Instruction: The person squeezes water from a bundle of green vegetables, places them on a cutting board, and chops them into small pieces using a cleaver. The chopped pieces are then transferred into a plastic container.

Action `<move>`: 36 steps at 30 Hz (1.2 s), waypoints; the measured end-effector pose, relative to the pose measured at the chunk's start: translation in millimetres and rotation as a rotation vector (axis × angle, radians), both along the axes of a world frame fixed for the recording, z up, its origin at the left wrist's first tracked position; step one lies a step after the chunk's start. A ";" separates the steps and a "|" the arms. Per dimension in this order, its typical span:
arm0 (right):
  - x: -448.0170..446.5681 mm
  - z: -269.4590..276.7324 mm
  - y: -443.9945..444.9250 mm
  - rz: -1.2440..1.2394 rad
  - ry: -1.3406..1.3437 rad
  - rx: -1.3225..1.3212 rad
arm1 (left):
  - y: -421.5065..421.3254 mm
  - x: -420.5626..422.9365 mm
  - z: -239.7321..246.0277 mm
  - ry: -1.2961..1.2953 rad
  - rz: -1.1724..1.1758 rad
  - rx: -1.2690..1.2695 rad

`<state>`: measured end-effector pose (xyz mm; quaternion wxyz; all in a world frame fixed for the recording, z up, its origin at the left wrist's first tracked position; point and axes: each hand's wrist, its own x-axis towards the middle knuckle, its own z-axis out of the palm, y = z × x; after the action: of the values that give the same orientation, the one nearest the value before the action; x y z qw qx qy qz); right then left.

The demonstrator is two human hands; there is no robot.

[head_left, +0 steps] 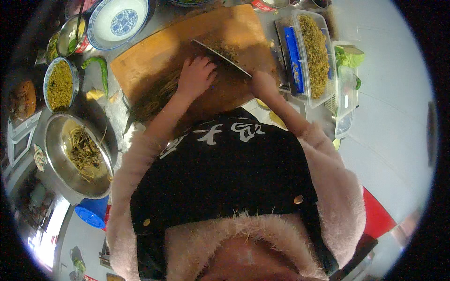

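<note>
My right hand grips the handle of a kitchen knife, its thumb side towards the blade. The knife blade is seen edge-on and slants across the wooden cutting board. Just to the left of the blade, my left hand rests with bent fingers on a bundle of thin dark vegetable stalks. The stalks trail off to the board's near left edge, and their front end is hidden under my fingers. Finely chopped brown-green bits lie on the far side of the blade.
Right of the board stands a plastic container of chopped vegetable. Leftward are a blue-and-white bowl, a bowl of yellow-green minced food, a green chili pepper and a steel basin holding wet stalks.
</note>
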<state>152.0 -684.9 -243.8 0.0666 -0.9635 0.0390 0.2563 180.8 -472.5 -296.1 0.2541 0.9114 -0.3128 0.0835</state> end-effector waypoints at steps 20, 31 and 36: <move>15.5 0.1 9.3 0.137 0.036 -0.032 | -0.1 0.8 -4.8 0.138 0.030 0.030; 3.8 25.1 -3.6 0.109 0.021 -0.052 | 5.2 2.8 6.8 0.040 0.005 0.048; -1.4 30.3 -0.6 0.117 0.043 -0.005 | 5.3 1.3 -0.5 0.212 -0.018 0.011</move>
<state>150.6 -685.4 -213.5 0.0483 -0.9586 -0.0153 0.2801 182.2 -467.2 -296.6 0.2816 0.9136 -0.2928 -0.0172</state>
